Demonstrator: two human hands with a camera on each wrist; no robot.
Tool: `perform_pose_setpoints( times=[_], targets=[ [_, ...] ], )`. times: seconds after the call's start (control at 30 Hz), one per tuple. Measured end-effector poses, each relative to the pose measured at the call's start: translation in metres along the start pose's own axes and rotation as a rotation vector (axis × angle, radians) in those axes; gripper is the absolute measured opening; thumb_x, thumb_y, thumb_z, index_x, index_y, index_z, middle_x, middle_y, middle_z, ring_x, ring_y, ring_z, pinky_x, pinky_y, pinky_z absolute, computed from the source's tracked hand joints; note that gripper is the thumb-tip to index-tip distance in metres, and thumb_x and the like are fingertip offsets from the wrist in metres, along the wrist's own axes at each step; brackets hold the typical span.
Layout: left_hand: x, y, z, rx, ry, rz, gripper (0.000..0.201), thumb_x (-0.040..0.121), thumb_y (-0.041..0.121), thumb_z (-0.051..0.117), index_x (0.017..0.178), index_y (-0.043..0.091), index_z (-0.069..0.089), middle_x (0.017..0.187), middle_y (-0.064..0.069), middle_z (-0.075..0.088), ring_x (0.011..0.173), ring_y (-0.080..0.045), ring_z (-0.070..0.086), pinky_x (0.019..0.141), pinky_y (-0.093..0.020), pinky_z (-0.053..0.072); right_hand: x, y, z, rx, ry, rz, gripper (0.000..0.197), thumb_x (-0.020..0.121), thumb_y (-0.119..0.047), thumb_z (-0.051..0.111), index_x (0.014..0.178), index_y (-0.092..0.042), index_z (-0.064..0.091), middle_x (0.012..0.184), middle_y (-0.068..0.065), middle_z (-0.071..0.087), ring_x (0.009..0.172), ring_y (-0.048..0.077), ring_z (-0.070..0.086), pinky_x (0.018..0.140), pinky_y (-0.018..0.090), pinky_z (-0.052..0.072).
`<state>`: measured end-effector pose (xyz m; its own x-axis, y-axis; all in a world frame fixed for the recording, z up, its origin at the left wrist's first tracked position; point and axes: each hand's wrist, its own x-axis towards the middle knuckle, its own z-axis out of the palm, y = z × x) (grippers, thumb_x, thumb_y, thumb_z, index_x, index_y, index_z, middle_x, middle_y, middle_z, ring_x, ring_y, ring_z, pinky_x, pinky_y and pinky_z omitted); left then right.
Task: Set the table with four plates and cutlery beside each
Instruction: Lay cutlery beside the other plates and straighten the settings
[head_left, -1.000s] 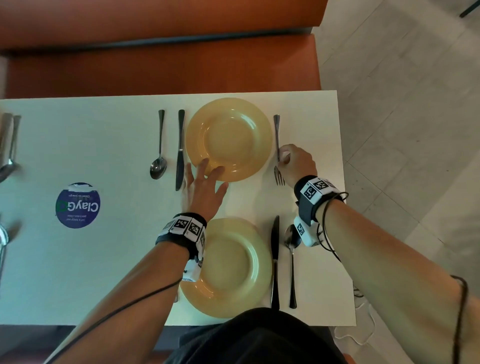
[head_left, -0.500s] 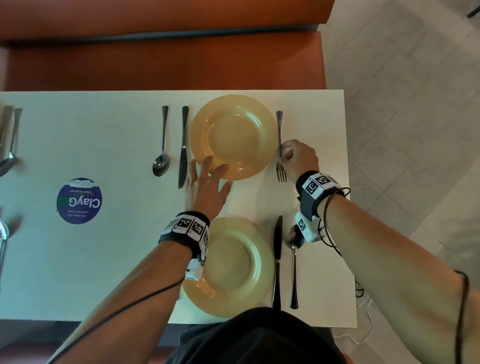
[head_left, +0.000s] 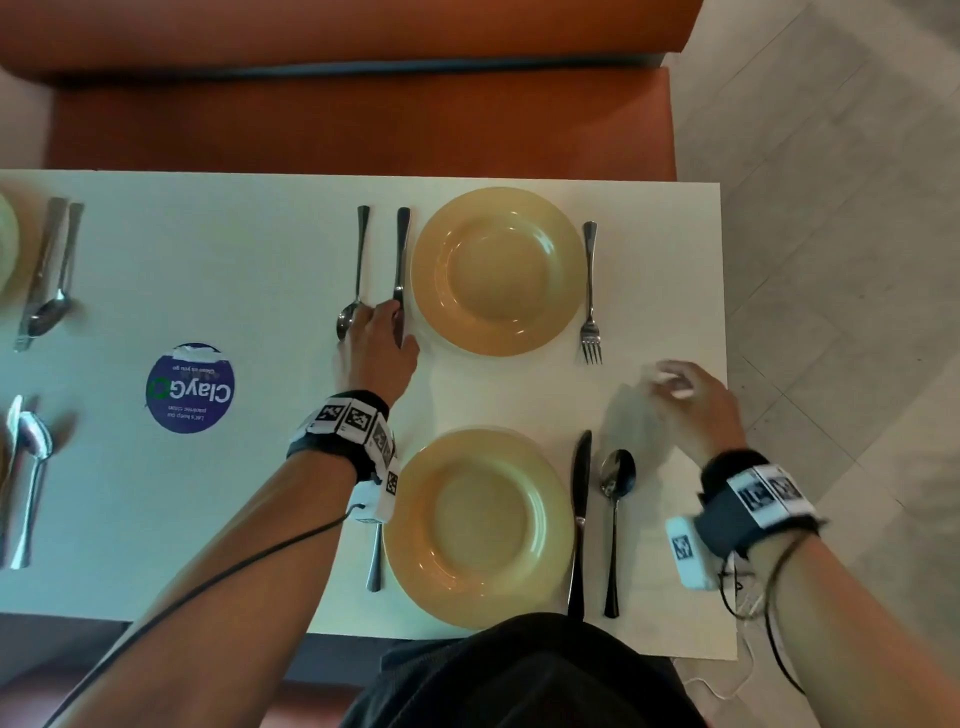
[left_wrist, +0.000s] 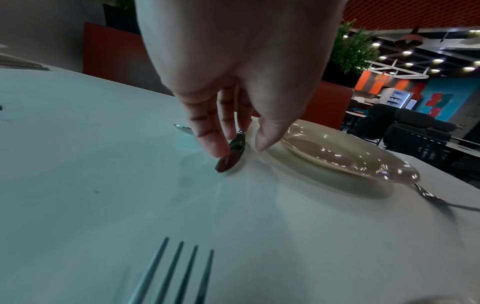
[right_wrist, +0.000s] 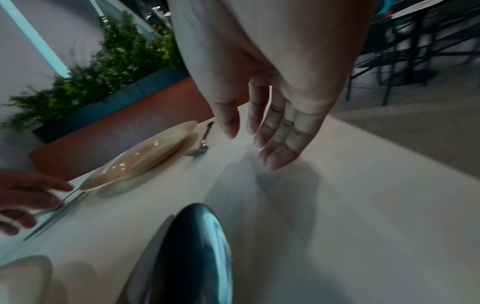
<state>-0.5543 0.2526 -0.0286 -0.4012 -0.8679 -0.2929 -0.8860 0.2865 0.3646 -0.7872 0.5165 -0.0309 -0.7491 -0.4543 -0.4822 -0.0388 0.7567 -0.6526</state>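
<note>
Two yellow plates lie on the white table: a far plate and a near plate. Left of the far plate are a spoon and a knife; a fork lies on its right. My left hand rests on the knife's blade with straight fingers, the thumb beside the plate's rim. My right hand is blurred, hovers over the table's right side and holds nothing, its fingers relaxed. The near knife and spoon lie right of the near plate, and the near fork is half hidden under my left wrist.
A round blue sticker marks the table at middle left. More cutlery and another set lie at the left edge beside a barely visible plate. An orange bench runs beyond the table; tiled floor lies to the right.
My right hand has let go of the far fork and pulled back toward me and to the right. My left hand has moved from the far plate's rim to the knife and spoon.
</note>
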Motion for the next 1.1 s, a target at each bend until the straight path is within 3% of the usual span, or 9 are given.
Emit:
perform_pose_setpoints(
  times=[0.17, 0.27, 0.37, 0.53, 0.67, 0.73, 0.83, 1.0, 1.1],
  targets=[
    [-0.009, -0.010, 0.015, 0.044, -0.065, -0.025, 0.041, 0.088, 0.019, 0.060, 0.128, 0.015, 0.053, 0.151, -0.015, 0.033, 0.109, -0.039, 0.060, 0.093, -0.048, 0.050, -0.055, 0.063, -0.033, 0.032, 0.132, 0.166, 0.023, 0.086, -0.035, 0.066, 0.108, -0.029, 0.067, 0.102, 0.005, 0.071, 0.089, 0.025, 0.066, 0.087, 0.041, 0.054],
    [-0.017, -0.011, 0.014, 0.131, -0.044, -0.016, 0.039, 0.090, 0.019, 0.058, 0.128, 0.016, 0.051, 0.145, -0.011, 0.039, 0.101, -0.039, 0.063, 0.082, -0.045, 0.052, -0.094, 0.105, -0.047, -0.012, 0.175, 0.267, 0.018, 0.085, -0.034, 0.060, 0.101, -0.035, 0.067, 0.103, 0.004, 0.070, 0.093, 0.027, 0.067, 0.080, 0.036, 0.056],
    [-0.020, -0.012, 0.010, 0.150, -0.012, -0.009, 0.038, 0.090, 0.018, 0.057, 0.128, 0.016, 0.052, 0.142, -0.010, 0.043, 0.101, -0.038, 0.063, 0.079, -0.045, 0.052, -0.128, 0.143, -0.051, 0.008, 0.217, 0.353, 0.024, 0.073, -0.049, 0.060, 0.095, -0.044, 0.066, 0.098, 0.004, 0.072, 0.082, 0.027, 0.072, 0.072, 0.029, 0.054],
    [-0.016, -0.018, 0.009, 0.132, -0.010, 0.011, 0.037, 0.093, 0.015, 0.053, 0.130, 0.017, 0.052, 0.141, -0.009, 0.045, 0.099, -0.041, 0.064, 0.080, -0.045, 0.051, -0.169, 0.176, -0.042, 0.121, 0.244, 0.490, 0.019, 0.094, -0.008, 0.060, 0.112, -0.004, 0.063, 0.096, 0.024, 0.064, 0.070, 0.034, 0.063, 0.042, 0.014, 0.051],
    [-0.013, -0.020, 0.010, 0.123, -0.001, 0.032, 0.035, 0.094, 0.014, 0.053, 0.129, 0.017, 0.054, 0.149, -0.010, 0.040, 0.097, -0.042, 0.064, 0.081, -0.045, 0.052, -0.197, 0.195, -0.029, 0.159, 0.229, 0.580, 0.016, 0.093, -0.004, 0.061, 0.109, -0.005, 0.062, 0.096, 0.028, 0.063, 0.065, 0.031, 0.060, 0.038, 0.017, 0.052],
    [-0.011, -0.021, 0.012, 0.117, -0.008, 0.042, 0.036, 0.094, 0.015, 0.053, 0.130, 0.017, 0.054, 0.150, -0.010, 0.038, 0.098, -0.042, 0.064, 0.083, -0.046, 0.052, -0.208, 0.207, -0.022, 0.172, 0.223, 0.634, 0.017, 0.093, -0.006, 0.062, 0.110, -0.004, 0.063, 0.093, 0.026, 0.065, 0.067, 0.033, 0.061, 0.041, 0.026, 0.053],
    [-0.010, -0.022, 0.013, 0.110, -0.013, 0.048, 0.036, 0.093, 0.015, 0.054, 0.129, 0.018, 0.055, 0.150, -0.011, 0.038, 0.098, -0.042, 0.064, 0.083, -0.046, 0.052, -0.219, 0.217, -0.012, 0.193, 0.219, 0.709, 0.024, 0.093, -0.006, 0.061, 0.115, 0.002, 0.061, 0.083, 0.017, 0.063, 0.071, 0.035, 0.060, 0.063, 0.032, 0.051],
    [-0.011, -0.022, 0.013, 0.116, -0.020, 0.080, 0.038, 0.093, 0.013, 0.054, 0.130, 0.016, 0.055, 0.139, -0.011, 0.047, 0.098, -0.040, 0.064, 0.081, -0.045, 0.052, -0.228, 0.226, 0.000, 0.214, 0.264, 0.758, 0.019, 0.091, -0.006, 0.065, 0.109, 0.001, 0.064, 0.081, 0.015, 0.066, 0.071, 0.036, 0.063, 0.078, 0.049, 0.054],
    [-0.012, -0.023, 0.012, 0.116, -0.009, 0.090, 0.038, 0.093, 0.013, 0.053, 0.131, 0.015, 0.056, 0.136, -0.012, 0.049, 0.097, -0.041, 0.064, 0.080, -0.045, 0.052, -0.225, 0.226, 0.001, 0.227, 0.254, 0.752, 0.020, 0.091, -0.008, 0.065, 0.109, 0.000, 0.065, 0.083, 0.017, 0.067, 0.069, 0.034, 0.064, 0.078, 0.050, 0.055]
  ],
)
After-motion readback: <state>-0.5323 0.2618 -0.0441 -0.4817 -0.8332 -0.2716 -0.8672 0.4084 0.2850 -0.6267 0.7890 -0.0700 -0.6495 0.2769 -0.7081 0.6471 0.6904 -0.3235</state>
